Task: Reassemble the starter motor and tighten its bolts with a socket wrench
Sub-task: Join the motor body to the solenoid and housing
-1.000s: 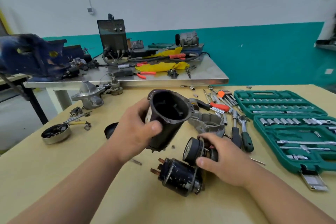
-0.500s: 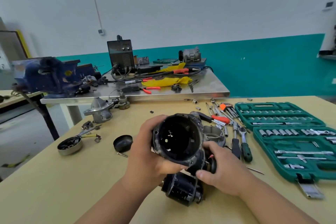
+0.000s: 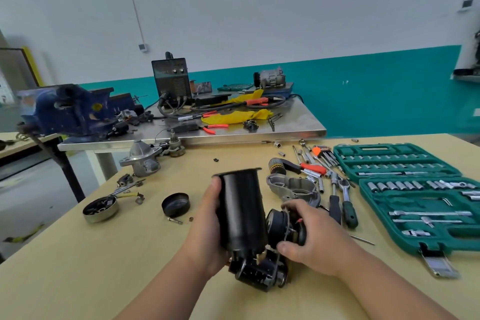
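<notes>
My left hand [image 3: 205,236] grips the black cylindrical motor housing [image 3: 241,210], held nearly upright with its open end up. My right hand [image 3: 314,239] holds a round black motor part [image 3: 280,223] just right of the housing. Below both lies the black solenoid body [image 3: 259,273] on the yellow table [image 3: 78,280]. A grey aluminium end housing [image 3: 293,188] sits behind my right hand. A grey nose cone casting [image 3: 141,160] stands at the back left. Ratchet wrenches [image 3: 344,189] lie beside the open green socket set [image 3: 415,189].
A black cap [image 3: 175,204], a round metal brush plate [image 3: 100,209], small bolts [image 3: 175,220] and loose gears lie on the left. Pliers and hex keys [image 3: 322,154] sit at the back. Behind stands a steel bench [image 3: 298,130] with a blue vise [image 3: 70,112] and a welder [image 3: 171,80].
My left hand has tipped the housing from facing me, mouth open, to nearly upright beside the part in my right hand. The view has also lifted.
</notes>
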